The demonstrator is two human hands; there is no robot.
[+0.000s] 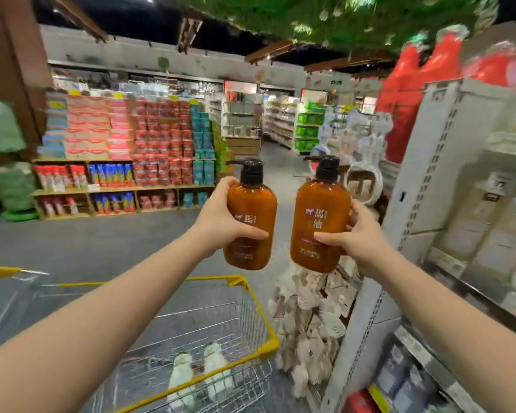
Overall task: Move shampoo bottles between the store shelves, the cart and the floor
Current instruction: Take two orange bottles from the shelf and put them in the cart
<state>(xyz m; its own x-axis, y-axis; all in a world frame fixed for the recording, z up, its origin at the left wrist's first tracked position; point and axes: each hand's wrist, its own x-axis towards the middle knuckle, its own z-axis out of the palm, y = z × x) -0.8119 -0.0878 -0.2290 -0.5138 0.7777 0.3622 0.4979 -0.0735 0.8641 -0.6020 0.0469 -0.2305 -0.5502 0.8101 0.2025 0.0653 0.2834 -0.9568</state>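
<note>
Mid-carry: left hand (221, 225) & right hand (355, 236) each grip an amber bottle, fingers wrapped; next, prob. lower into cart (262, 317).

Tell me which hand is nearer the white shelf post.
Right. The right hand is just beside the white shelf post; the left hand is farther left, beyond the right bottle and left bottle.
</note>
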